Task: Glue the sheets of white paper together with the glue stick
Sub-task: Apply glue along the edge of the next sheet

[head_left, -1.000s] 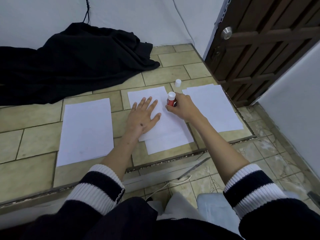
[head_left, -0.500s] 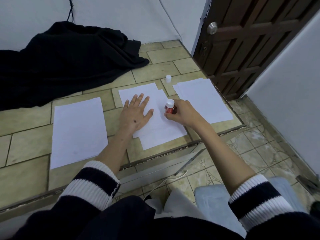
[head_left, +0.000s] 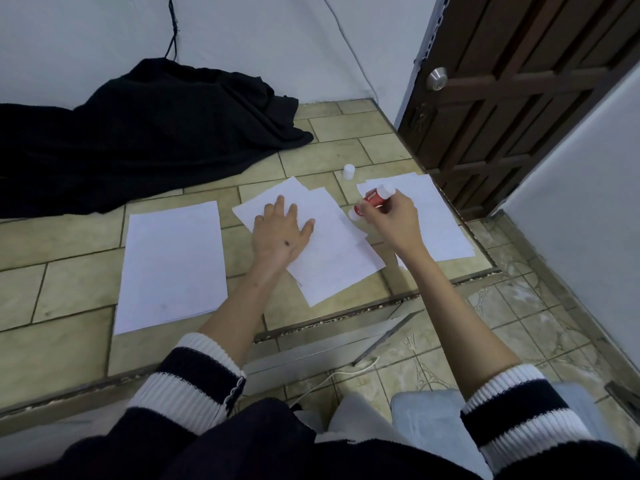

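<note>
Head view: my left hand (head_left: pixel 280 233) is pressing flat, fingers spread, on the overlapping sheets (head_left: pixel 332 251); my right hand (head_left: pixel 391 220) is gripping the tilted glue stick (head_left: pixel 373 199), fingers curled around it.

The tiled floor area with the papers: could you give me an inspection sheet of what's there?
Surface: tiled floor, raised above a lower tiled level.
Job's things: middle sheets overlapping; left sheet apart; right sheets; glue stick tilted, uncapped; cap standing on the tiles.
Clutter: black cloth heaped by the wall.
Hands: left hand flat on the middle sheets; right hand grips the glue stick.
Cables: black cable on wall; white cord below.
Surroundings: wooden door, white walls.
</note>
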